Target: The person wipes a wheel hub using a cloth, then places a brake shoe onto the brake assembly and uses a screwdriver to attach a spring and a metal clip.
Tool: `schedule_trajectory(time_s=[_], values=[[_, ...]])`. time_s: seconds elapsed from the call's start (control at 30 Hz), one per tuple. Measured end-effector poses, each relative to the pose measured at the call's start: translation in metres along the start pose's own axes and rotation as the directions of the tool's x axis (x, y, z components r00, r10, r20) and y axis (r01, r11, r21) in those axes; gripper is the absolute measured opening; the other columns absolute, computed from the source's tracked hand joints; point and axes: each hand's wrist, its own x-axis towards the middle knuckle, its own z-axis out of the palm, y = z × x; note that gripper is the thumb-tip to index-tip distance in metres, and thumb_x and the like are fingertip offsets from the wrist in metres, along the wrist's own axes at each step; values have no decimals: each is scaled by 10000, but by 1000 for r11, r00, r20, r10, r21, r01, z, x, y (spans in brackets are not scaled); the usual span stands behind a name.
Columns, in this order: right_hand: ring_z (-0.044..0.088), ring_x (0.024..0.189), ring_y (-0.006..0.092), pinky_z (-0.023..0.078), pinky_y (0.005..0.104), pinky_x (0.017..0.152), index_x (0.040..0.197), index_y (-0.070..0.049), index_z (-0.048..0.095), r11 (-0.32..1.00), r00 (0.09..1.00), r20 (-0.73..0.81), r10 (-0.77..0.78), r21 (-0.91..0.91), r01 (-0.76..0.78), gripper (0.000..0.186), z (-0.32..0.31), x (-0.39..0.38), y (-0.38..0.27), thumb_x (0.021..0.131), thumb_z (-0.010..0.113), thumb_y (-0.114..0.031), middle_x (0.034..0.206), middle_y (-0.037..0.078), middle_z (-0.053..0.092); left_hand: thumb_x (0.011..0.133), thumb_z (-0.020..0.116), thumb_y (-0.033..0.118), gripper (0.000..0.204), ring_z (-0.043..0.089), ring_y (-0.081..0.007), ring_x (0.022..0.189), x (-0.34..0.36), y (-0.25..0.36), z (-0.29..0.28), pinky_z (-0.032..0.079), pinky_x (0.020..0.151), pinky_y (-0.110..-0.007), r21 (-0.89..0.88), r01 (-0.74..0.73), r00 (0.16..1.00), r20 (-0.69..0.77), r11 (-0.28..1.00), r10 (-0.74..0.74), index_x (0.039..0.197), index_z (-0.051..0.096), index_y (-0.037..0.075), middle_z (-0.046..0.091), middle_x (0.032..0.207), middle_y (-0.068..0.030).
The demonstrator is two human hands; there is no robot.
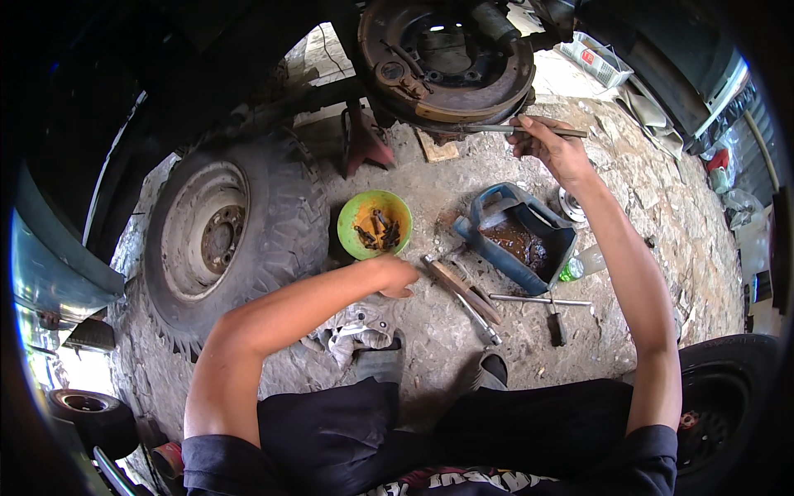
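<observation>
My right hand [549,147] grips a slim metal bar [492,128], held level. Its far end reaches the lower edge of the rusty brake assembly [475,107], where curved brake shoes show. My left hand [395,275] is closed, low over the ground just below a green bowl [351,240]; its fingers are partly hidden, and I cannot see anything in them. Dark bolts and small metal parts [379,230] lie in the bowl's orange-stained bottom. To the right of that hand, a wooden-handled tool [463,291] and a metal wrench [477,318] rest on the ground.
A cut blue container [488,260] holds dark, rusty liquid. By it lie a long metal bar [542,301], a black-ended tool [556,326] and a clear bottle [585,262]. A big tyre [285,215] leans at left; a red jack stand [364,145] stands behind. Another wheel [728,364] is at right.
</observation>
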Motion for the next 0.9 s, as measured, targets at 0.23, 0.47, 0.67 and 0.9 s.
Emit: schedule_trajectory(time_s=[0.23,0.47,0.67,0.9], values=[[646,712,179,540,306,644,1137,62,636,1000,1000,-23,16,18,-16,369,40,0,4,962,643,-262,917,156,691,898,612,397,401,645,-365,1045,-7,-14,12,511,879,-471,7,72,994,77,997,-72,1136,644,75,682,1080,-175],[656,753,176,545,319,658,1079,40,658,992,1000,-4,20,-123,-21,297,-7,5,-21,960,640,-231,857,119,690,895,618,386,402,641,-368,1048,-3,-11,13,507,883,-474,-36,45,999,4,998,-45,1158,637,83,679,1083,-180],[643,708,169,546,308,648,1102,46,656,998,999,-24,43,-38,-44,289,13,8,-7,964,612,-205,888,139,690,896,618,384,385,640,-370,1037,-1,-14,19,505,878,-475,-4,49,996,75,999,-48,1136,639,84,679,1063,-177],[630,691,165,523,287,617,1094,38,658,995,1000,-15,25,-92,-26,278,9,6,-17,946,635,-197,863,124,673,896,615,386,379,650,-368,1007,-2,-12,13,508,854,-482,-54,13,999,-51,998,-16,1111,638,75,684,1044,-172]])
